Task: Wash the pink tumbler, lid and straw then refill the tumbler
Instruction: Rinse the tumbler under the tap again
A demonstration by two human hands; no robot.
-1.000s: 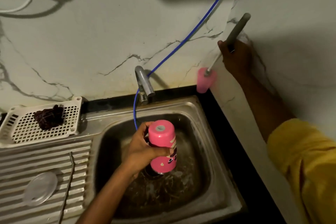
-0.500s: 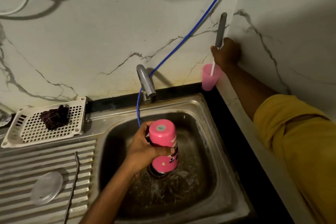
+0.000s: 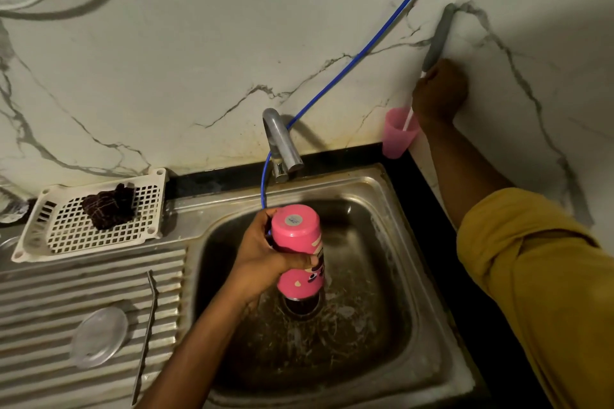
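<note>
My left hand (image 3: 265, 259) grips the pink tumbler (image 3: 297, 249) upside down over the drain of the steel sink (image 3: 382, 325). My right hand (image 3: 438, 93) holds the grey-handled bottle brush (image 3: 438, 35), whose white stem reaches down into a small pink cup (image 3: 397, 139) in the back right corner. The clear round lid (image 3: 99, 335) lies flat on the ribbed drainboard (image 3: 50, 302), and the metal straw (image 3: 148, 325) lies just right of it.
A chrome tap (image 3: 282, 143) stands behind the sink, with a blue hose (image 3: 365, 53) running from it up the marble wall. A white slotted tray (image 3: 99, 229) with a dark scrubber (image 3: 108, 206) sits at the back left.
My right hand has lowered the brush upright into the pink cup in the corner. The left hand still holds the inverted tumbler over the drain.
</note>
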